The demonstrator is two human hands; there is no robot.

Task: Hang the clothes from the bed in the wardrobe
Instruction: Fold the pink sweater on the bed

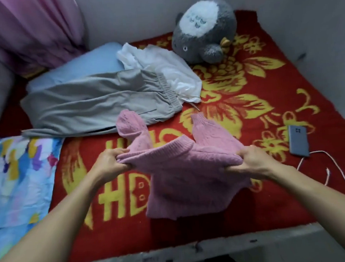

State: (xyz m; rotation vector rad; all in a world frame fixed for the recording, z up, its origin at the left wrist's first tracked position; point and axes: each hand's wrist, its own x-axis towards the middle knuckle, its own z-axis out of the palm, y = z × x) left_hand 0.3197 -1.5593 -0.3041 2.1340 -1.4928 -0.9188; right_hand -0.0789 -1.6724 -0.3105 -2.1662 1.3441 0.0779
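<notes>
Nearest, both hands hold the sweater [183, 171] by its shoulders. The left hand [110, 162] has thumb and fingers pinched on 1 shoulder, and the right hand [252, 159] grips the other the same way. The collar sits between them. The top edge is raised just off the blanket [275, 195], the hem sags onto it, and both sleeves trail away across the bed.

The knit looks soft and loose, so 2 small pinches may stretch the shoulders, or 1 side may slip free if it is swung up fast. The left sleeve lies against the lower edge of the trousers [95, 103], and a quick lift could drag them along.

Just beyond the right hand, a phone [298, 141] lies on the blanket, with a white cable [340, 171] looping back toward the bed's near edge. A swinging hem or sleeve could catch that cable and tug the phone off the bed.

No hanger or wardrobe is in view, so the sweater will probably have to be carried, and the dangling sleeves could snag on the way.

Farther back, the trousers overlap a white shirt [162, 69], with a drawstring between them. Taking either later could pull the other with it. The plush [203, 31] and pillow [79, 65] lie beyond, touching the shirt.
</notes>
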